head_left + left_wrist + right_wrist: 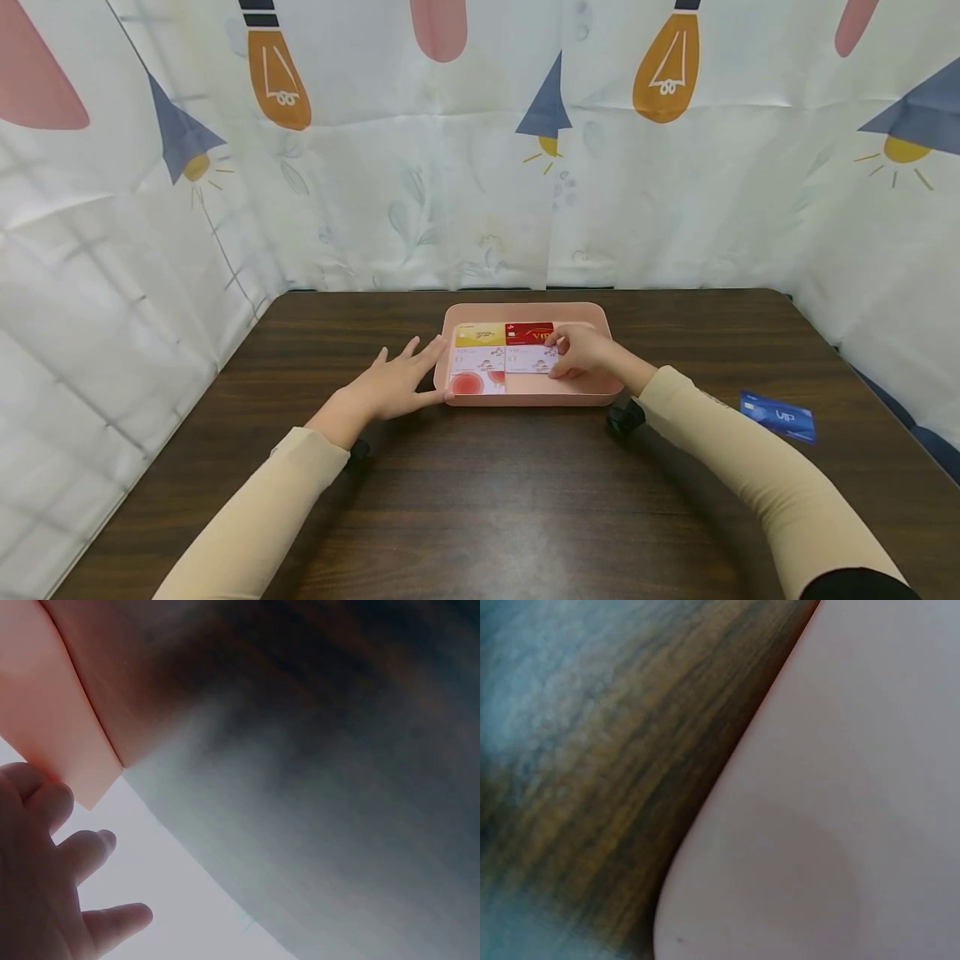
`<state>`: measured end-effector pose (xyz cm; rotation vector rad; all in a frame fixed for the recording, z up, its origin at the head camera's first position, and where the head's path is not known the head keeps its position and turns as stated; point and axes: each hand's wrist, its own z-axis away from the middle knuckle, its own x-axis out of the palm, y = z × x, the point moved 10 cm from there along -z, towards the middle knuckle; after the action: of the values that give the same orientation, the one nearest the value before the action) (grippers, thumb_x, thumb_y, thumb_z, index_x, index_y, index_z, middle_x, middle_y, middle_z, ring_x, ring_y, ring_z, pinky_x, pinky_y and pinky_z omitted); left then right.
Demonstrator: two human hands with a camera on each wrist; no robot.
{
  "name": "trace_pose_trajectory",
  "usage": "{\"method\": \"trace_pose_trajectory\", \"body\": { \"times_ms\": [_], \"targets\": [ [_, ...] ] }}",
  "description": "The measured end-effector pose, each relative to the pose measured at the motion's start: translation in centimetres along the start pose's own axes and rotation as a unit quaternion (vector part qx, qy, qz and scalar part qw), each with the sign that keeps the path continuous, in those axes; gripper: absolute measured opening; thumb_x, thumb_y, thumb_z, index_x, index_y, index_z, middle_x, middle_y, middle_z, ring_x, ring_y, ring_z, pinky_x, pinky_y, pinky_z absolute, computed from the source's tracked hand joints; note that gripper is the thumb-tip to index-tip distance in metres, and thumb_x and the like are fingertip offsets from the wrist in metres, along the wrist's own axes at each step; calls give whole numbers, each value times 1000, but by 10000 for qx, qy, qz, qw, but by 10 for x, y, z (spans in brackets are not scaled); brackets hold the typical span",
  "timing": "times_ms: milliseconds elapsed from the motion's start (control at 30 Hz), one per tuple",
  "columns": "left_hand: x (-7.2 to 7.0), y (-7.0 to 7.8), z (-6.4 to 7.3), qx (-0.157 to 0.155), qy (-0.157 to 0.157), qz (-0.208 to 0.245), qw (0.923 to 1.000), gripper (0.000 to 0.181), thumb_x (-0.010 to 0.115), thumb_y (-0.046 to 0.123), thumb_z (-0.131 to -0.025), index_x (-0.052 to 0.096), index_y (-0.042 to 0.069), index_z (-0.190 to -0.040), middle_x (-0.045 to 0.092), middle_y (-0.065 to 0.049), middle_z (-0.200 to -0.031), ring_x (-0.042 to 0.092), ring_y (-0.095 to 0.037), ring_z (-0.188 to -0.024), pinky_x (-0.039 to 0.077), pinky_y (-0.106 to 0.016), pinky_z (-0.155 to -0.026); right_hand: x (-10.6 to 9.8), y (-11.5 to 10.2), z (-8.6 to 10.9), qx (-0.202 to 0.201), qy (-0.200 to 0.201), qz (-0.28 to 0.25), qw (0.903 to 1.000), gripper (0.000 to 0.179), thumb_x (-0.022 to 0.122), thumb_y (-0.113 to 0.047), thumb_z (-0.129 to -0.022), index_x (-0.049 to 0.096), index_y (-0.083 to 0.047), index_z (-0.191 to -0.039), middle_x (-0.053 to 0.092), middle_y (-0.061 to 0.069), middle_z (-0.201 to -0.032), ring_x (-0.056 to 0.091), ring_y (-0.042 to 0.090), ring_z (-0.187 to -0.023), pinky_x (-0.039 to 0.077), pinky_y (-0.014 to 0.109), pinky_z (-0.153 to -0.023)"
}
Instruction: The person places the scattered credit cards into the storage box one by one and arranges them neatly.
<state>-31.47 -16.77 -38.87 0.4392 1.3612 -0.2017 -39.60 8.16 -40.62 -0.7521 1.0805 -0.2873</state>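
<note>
A pink tray sits on the table with several cards laid in rows in its left and middle part. My right hand reaches in from the right and pinches a white VIP card at its right end. Directly above that card lies a red VIP card. To the left are a yellow card, another white VIP card and a card with red round pictures. My left hand, fingers spread, touches the tray's left side. The tray wall shows beside its fingers in the left wrist view.
A blue VIP card lies on the dark wooden table, right of the tray and beyond my right forearm. Printed white curtains hang behind the table and along both sides. Dark wrist devices sit under my wrists.
</note>
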Motion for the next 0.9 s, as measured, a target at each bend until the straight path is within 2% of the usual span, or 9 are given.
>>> {"method": "trace_pose_trajectory", "body": {
  "times_ms": [900],
  "targets": [
    [2,-1,-2,11,-46,-20,10000,95,52,67,-98,11,15,-167,20,-7,-170,15,-40,-155,9,-75,-114,0,2,-1,-68,16,-250,9997,52,85,-5,-84,62,2,-129,50,11,-91,52,14,-58,57,24,-60]
  ]
}}
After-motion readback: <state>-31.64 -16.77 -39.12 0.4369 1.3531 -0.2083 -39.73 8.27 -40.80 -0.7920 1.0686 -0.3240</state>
